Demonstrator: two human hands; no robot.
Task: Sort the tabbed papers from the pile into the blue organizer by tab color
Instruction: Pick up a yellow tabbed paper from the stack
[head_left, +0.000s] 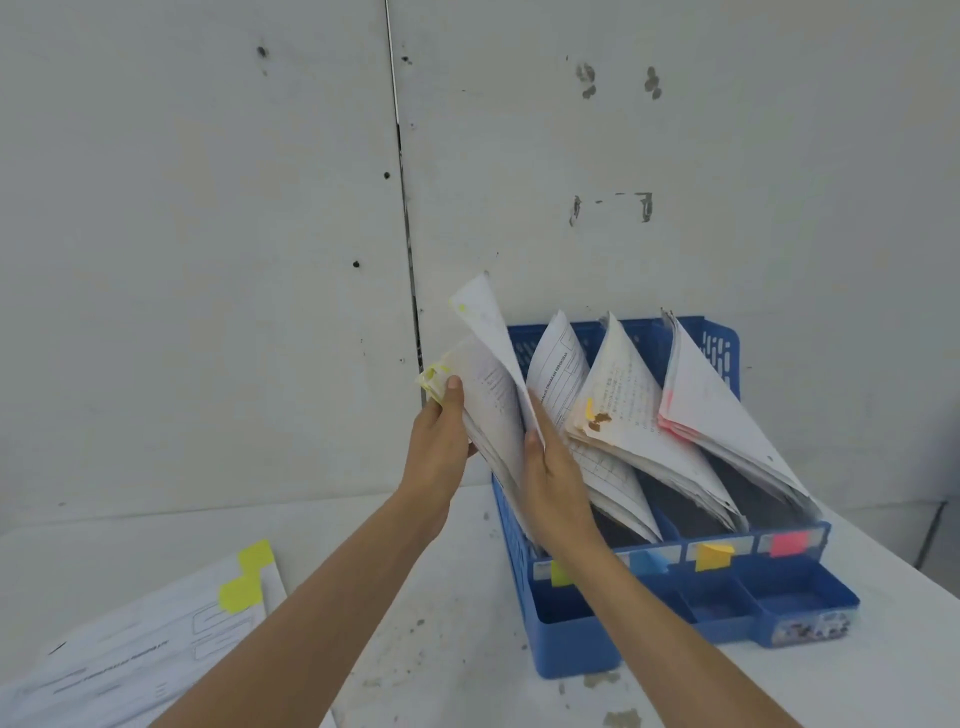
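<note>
The blue organizer (571, 649) stands on the tabletop (457, 597) towards its far right, back against the wall (208, 208). Both hands are at its leftmost compartment, the one with the yellow-green label (560, 573). The left hand (439, 447) grips the upper corner of the yellow-tabbed stack (488, 395), thumb on the front face, and the stack leans out to the left. The right hand (556, 483) pinches the lower edge of a loose sheet (491, 332), which rises just in front of that stack; its fingertips are hidden behind the paper. The other compartments carry a blue label (649, 563), an orange label (712, 556) and a pink label (788, 543), each with papers leaning behind it. The unsorted pile (156, 649) lies flat at the tabletop's near left corner, yellow tabs (241, 592) sticking out.
</note>
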